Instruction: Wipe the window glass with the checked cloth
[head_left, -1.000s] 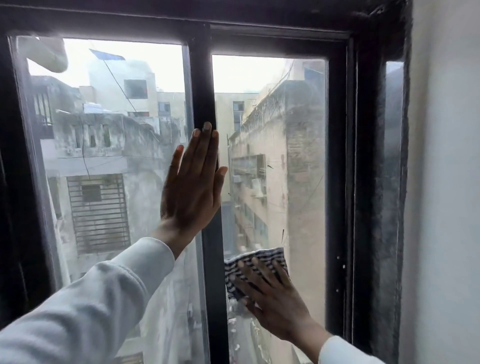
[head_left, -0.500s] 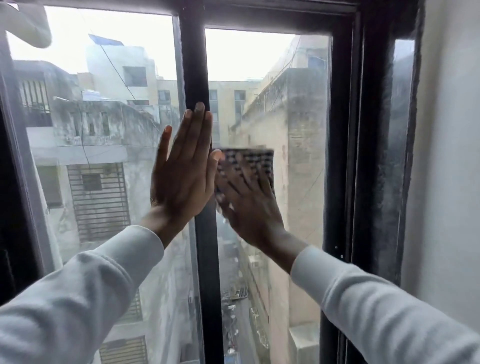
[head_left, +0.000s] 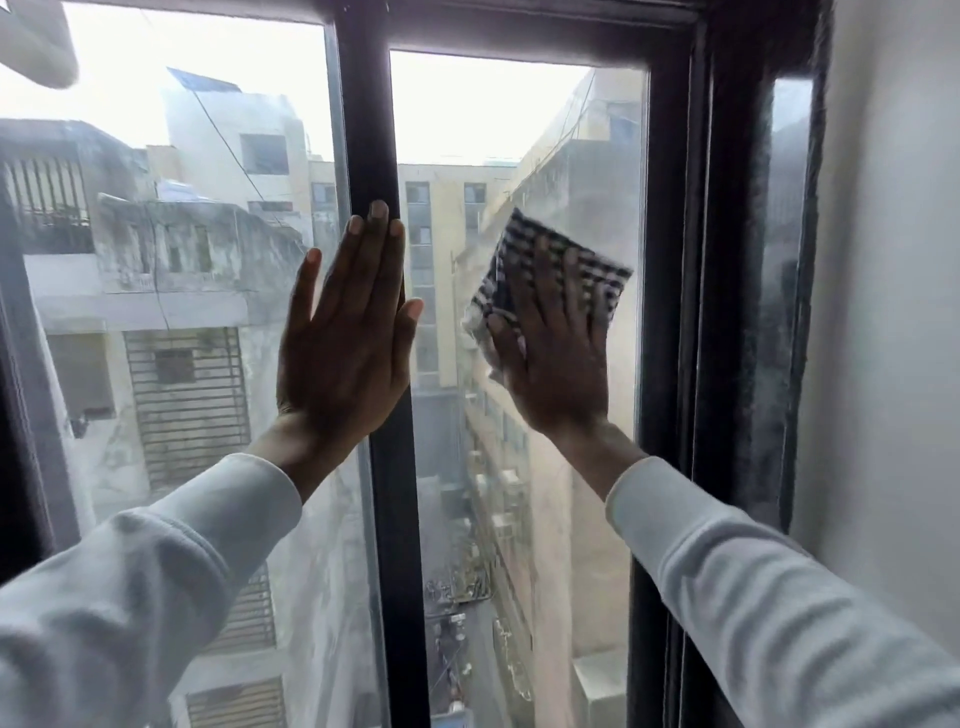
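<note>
**Cloth flat on the right pane, other palm bracing at the bar**

We start at our right hand: it is spread wide, fingers fanned, pressing the checked cloth flat against the window glass of the right pane. Nothing is pinched or gripped — the cloth is pinned between palm and glass, so we judge that pressure and friction, not a grasp, hold it there. That suits wiping: a flat palm spreads force over the folded patch. The cloth sits in the upper middle of this pane, its far corner close to the dark right frame, part of it sticking out beyond our fingertips.

Our left hand is open too and holds nothing. It lies flat, fingers together, straddling the left pane and the central bar, with the thumb edge over the bar. We read this as a brace — it probably steadies us and keeps the sash from shifting under the push.

Counting: one cloth, two hands, two white sleeves, two main panes split by one upright bar, plus a narrow grimy strip at the far right. The glass below the cloth looks hazy, so plenty seems left to wipe.
</note>
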